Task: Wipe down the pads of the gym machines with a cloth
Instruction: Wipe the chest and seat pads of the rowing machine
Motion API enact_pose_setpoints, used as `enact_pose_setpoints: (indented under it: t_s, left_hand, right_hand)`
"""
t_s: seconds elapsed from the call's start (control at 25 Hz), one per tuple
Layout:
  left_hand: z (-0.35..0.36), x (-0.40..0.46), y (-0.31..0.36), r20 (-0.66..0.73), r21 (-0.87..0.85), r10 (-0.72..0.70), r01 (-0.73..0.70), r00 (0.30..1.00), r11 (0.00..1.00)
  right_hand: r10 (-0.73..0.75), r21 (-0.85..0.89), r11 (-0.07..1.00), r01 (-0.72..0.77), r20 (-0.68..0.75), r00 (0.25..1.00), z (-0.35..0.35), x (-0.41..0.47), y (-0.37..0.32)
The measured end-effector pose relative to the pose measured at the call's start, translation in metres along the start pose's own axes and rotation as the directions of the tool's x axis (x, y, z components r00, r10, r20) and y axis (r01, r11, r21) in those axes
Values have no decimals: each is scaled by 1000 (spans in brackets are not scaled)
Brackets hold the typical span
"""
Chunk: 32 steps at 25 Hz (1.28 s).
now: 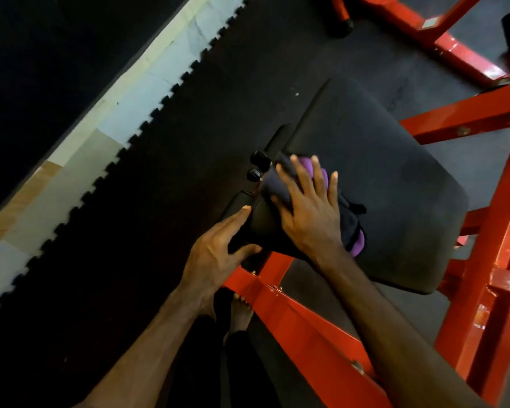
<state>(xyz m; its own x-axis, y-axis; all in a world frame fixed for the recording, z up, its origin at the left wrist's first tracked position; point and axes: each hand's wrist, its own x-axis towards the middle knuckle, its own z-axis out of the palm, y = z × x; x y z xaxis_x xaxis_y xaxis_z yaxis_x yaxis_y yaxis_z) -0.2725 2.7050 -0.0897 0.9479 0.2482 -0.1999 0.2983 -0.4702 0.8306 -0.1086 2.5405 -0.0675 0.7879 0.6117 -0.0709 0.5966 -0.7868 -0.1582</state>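
Head view, nearest first: a bare foot stands on the dark rubber floor mat beside a glossy red steel frame beam that runs under the machine. Above it, the left hand grips the near end of a small black padded cushion, fingers reaching over its side and the thumb curled under its edge. Just beside it, the right hand lies flat with fingers spread and nearly straight, pressing a bunched purple and dark cloth onto the cushion where it meets the large black rectangular seat pad; the cloth shows past the fingertips and below the wrist. Two black adjustment knobs sit just left of the cloth. Farther off, more red frame bars cross the upper right, and a pale tiled strip borders the mat's jagged interlocking edge
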Motion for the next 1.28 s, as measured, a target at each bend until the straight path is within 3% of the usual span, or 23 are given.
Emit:
enact_pose_setpoints:
  t_s: [0.08, 0.12, 0.24, 0.4, 0.48, 0.56, 0.68, 0.84, 0.96, 1.08, 1.28]
  left_hand:
    - [-1, -2, -7, 20, -55, 0, 1, 1000, 998]
    - [0, -2, -10, 15, -86, -14, 15, 1000, 996]
    - [-4, -7, -19, -78, -108, -73, 64, 994, 992]
    - [-24, -19, -25, -172, -43, -139, 133, 975, 990]
    - [-28, -25, -28, -163, -24, -142, 140, 976, 990]
    - [-23, -27, -30, -152, -59, -149, 141, 977, 988]
    - [-2, -28, -25, -192, -174, -173, 140, 966, 975]
    - [20, -38, -9, -264, -314, -325, 238, 908, 919]
    - [17, -46, -4, -285, -356, -400, 292, 871, 888]
    - [14, -50, 5, -276, -353, -372, 266, 886, 897]
    - [16, -37, 5, -255, -464, -464, 313, 848, 828]
  right_hand:
    - [121, -24, 992, -122, -29, 992, 5, 25, -24]
    - [107, -42, 993, -109, -36, 994, 8, 28, -35]
    - [-195, -94, 976, 195, 7, 981, 13, -9, -46]
    - [-567, -157, 803, 575, 94, 818, 1, -89, 14]
    - [-657, -199, 711, 675, 154, 738, -8, -103, 52]
    - [-677, -205, 679, 705, 200, 709, -12, -95, 61]
    - [-677, -219, 675, 704, 196, 710, 1, -66, 12]
    - [-666, -245, 656, 714, 257, 700, 16, -29, -43]
    - [-698, -200, 652, 731, 218, 682, 6, -35, -24]
    - [-719, -169, 658, 734, 148, 679, -8, -61, 4]
    - [-578, -182, 701, 690, 423, 698, -1, 11, -63]
